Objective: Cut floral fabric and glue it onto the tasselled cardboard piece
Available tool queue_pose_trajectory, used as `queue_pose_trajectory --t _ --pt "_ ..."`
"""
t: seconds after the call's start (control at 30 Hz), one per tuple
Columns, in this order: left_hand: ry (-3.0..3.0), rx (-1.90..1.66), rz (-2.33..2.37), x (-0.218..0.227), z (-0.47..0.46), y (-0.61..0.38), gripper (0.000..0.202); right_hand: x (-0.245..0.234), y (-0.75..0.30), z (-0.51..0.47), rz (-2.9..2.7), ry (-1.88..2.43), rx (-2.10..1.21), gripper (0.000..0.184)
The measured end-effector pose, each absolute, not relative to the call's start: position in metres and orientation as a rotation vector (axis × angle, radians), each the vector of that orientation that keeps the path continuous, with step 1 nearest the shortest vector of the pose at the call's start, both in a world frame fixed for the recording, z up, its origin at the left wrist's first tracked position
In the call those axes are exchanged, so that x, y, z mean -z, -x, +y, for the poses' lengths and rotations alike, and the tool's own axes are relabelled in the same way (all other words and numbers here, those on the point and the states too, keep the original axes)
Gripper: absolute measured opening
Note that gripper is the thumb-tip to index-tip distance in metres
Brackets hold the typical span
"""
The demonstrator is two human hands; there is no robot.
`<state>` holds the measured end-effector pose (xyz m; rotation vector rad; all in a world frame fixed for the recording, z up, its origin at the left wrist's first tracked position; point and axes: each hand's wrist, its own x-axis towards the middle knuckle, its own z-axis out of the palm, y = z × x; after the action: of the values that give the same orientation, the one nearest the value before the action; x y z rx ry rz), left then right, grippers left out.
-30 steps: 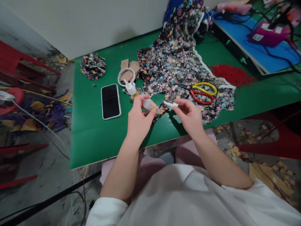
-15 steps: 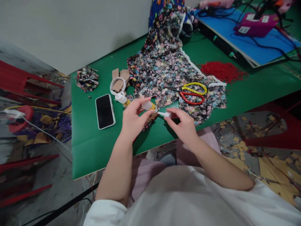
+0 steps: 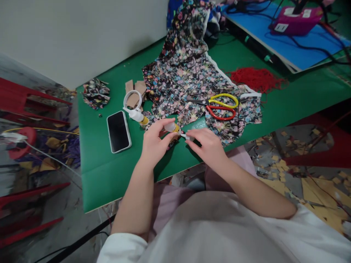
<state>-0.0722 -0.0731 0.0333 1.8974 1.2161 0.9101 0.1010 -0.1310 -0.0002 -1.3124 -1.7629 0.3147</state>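
My left hand (image 3: 155, 143) pinches a small bottle (image 3: 171, 127) with a yellow label, lying tilted between thumb and fingers. The fingers of my right hand (image 3: 210, 145) are closed on a white pointed nozzle cap (image 3: 188, 137), its thin tip directed at the bottle's end. Whether tip and bottle touch is too small to tell. Beneath and beyond the hands spreads a floral fabric piece (image 3: 178, 80). Scissors (image 3: 204, 102) with one yellow and one red handle rest on it. A second bottle (image 3: 138, 116), white-topped with a yellow label, lies left of my left hand.
Left on the green table (image 3: 101, 175) are a phone (image 3: 119, 131), a white ring (image 3: 125, 99), brown card pieces (image 3: 140, 87) and a crumpled floral scrap (image 3: 95, 93). Red threads (image 3: 256, 79) lie at right. Behind them are a blue board (image 3: 255, 27) and a purple box (image 3: 296, 21) with cables.
My right hand has moved left, bringing the nozzle cap closer to the bottle in my left hand; its fingers now cover more of the cap. The view has shifted slightly.
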Motion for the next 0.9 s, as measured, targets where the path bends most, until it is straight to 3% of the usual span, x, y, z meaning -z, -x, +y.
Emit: queue_pose_trajectory --t 0.2,0.37,0.9 --pt "-1.907 -1.044 1.198 -0.047 -0.072 0.072 0.038 0.004 -0.102 -0.132 -1.781 1.325 -0.277 0.020" --pt "-1.990 -0.855 1.204 -0.039 -0.067 0.068 0.035 0.006 -0.102 -0.132 -1.779 1.324 -0.289 0.022" --pt "-2.106 -0.832 1.230 -0.033 -0.068 0.074 0.037 0.008 -0.102 -0.132 -1.760 1.312 -0.319 0.020"
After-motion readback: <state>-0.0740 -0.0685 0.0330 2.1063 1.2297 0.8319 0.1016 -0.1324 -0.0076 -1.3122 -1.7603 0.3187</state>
